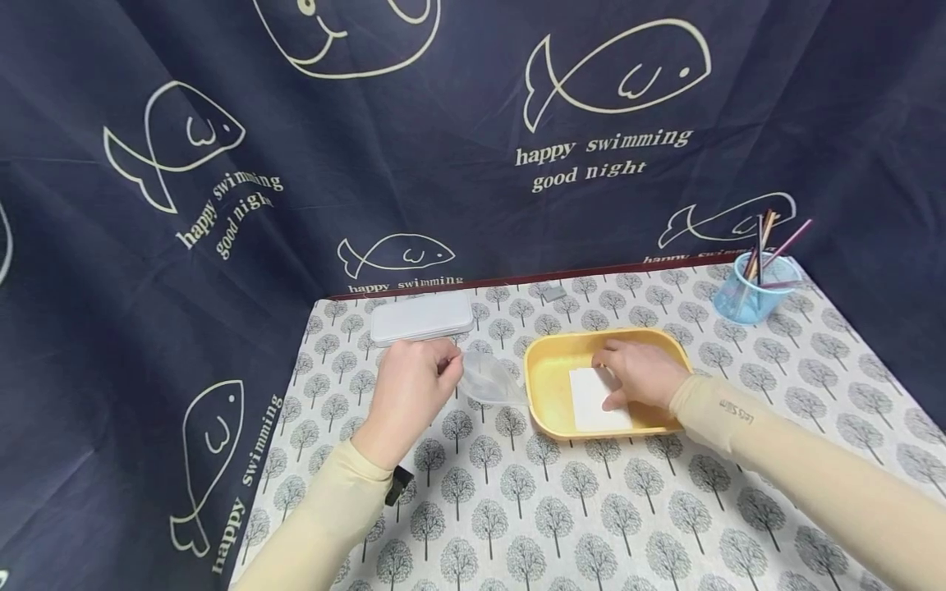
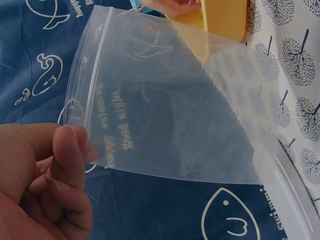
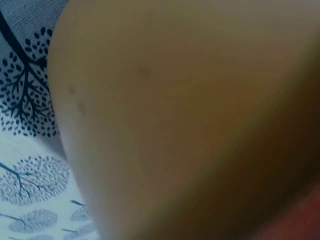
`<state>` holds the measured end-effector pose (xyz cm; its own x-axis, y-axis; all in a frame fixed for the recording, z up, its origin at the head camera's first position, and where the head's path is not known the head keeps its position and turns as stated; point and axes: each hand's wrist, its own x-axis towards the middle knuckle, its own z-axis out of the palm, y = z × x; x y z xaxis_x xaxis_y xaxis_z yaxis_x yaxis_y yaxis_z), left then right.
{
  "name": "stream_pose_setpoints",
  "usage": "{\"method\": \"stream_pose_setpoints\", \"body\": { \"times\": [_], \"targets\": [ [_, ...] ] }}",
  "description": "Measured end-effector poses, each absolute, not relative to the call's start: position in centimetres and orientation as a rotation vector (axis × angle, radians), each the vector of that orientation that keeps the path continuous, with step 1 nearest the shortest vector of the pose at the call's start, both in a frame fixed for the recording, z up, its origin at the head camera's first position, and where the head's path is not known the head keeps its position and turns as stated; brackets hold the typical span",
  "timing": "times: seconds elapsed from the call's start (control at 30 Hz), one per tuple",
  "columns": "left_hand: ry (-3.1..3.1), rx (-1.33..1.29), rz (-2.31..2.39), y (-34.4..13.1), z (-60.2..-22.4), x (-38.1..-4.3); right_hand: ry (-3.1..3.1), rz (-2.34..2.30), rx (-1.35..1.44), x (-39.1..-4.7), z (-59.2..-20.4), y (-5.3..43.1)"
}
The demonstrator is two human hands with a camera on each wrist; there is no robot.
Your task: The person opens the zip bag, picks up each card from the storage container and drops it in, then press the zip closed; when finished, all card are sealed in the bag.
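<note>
My left hand [image 1: 417, 386] pinches a clear zip bag [image 2: 170, 105] at one end of its zip strip, between thumb and forefinger. The bag hangs flat and see-through, reaching toward the yellow tray's left rim in the head view. My right hand [image 1: 639, 373] is down inside the yellow tray [image 1: 547, 386], over the right part of some white paper [image 1: 591, 410]. Its thumb lies over the paper, spread apart from the forefinger. In the right wrist view the tray wall [image 3: 165, 110] fills most of the picture, blurred, and hides the fingers.
A white flat case [image 1: 421, 318] lies behind my left hand. At the back right stands a blue cup [image 1: 742, 304] with several pencils or sticks in it. A small grey piece [image 1: 553, 293] lies near the table's back edge. Dark blue curtain [image 1: 473, 164] hangs behind the tree-patterned tablecloth [image 1: 510, 509].
</note>
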<state>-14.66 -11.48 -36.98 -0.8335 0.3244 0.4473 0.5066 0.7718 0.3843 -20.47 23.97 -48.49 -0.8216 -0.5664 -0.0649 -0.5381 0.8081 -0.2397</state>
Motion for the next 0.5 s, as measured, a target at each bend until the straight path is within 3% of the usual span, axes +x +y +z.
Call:
{"method": "stream_pose_setpoints", "body": {
  "times": [0.5],
  "targets": [
    [-2.591, -0.636, -0.695, -11.69, -36.8, -14.73, 2.949, -0.287, -0.85, -20.32, -48.39, 23.9]
  ]
}}
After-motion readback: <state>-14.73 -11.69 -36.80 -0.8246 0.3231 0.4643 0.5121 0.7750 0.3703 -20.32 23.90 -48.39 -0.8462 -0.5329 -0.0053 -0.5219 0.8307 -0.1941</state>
